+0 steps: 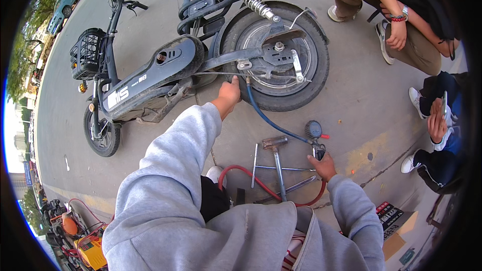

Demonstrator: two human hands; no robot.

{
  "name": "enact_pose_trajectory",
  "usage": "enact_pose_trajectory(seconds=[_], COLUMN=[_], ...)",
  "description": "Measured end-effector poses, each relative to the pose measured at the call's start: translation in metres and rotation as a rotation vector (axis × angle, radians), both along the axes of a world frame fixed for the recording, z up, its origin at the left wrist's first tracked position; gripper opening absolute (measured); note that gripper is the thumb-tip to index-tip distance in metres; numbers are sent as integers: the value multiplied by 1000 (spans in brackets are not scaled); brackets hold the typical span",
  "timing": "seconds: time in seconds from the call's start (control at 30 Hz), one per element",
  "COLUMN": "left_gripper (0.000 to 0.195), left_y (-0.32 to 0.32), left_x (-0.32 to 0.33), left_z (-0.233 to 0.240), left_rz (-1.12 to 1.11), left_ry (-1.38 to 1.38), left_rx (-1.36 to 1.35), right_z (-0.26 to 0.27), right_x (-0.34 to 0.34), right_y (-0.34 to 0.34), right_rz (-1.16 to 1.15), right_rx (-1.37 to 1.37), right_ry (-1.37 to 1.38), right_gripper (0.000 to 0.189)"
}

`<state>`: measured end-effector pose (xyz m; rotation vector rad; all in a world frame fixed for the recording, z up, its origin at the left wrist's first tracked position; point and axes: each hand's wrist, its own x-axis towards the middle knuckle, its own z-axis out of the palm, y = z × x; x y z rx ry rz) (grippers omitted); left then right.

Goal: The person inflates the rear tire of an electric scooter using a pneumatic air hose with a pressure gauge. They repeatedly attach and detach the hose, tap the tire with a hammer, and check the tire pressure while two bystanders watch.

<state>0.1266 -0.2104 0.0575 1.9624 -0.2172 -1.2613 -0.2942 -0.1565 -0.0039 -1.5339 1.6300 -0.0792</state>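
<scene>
An electric scooter stands before me, its rear wheel's tire (pixel 280 103) nearest. My left hand (pixel 229 94) rests at the tire's near left edge, fingers partly hidden behind the wrist and tire. A blue air hose (pixel 265 117) runs from the rim beside that hand to a tire inflator with a round pressure gauge (pixel 313 129). My right hand (pixel 323 165) is closed around the inflator's handle (pixel 319 153). A red hose (pixel 237 167) curves over the ground below. Between my arms lie a hammer (pixel 275 142), a thin metal T-handle wrench (pixel 255 165) and a long flat metal bar (pixel 300 184).
Two people crouch or sit on the right; one hand (pixel 397 37) hangs down, another person's hand (pixel 437 120) holds a phone (pixel 445 103). An opened cardboard box (pixel 393 246) is at lower right. Tools and a yellow box (pixel 92 254) stand at lower left.
</scene>
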Motion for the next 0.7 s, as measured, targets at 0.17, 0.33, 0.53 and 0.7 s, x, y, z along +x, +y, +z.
enact_pose_trajectory(seconds=[0.17,0.33,0.53,0.7], left_gripper=[70,83,65,41], left_y=[-9,-20,-17,-21], left_x=[13,21,25,31], left_z=[-24,-32,-31,-40], left_rz=[79,159,256,213], left_ry=[23,54,445,622], left_rx=[-86,-270,-553,-586], right_z=[9,22,28,23], right_x=[1,6,7,8], right_y=[3,3,6,6], right_rz=[-1,-20,-2,15], right_rx=[-2,-4,15,34], right_ry=[60,86,143,216], right_gripper=[69,68,70,73])
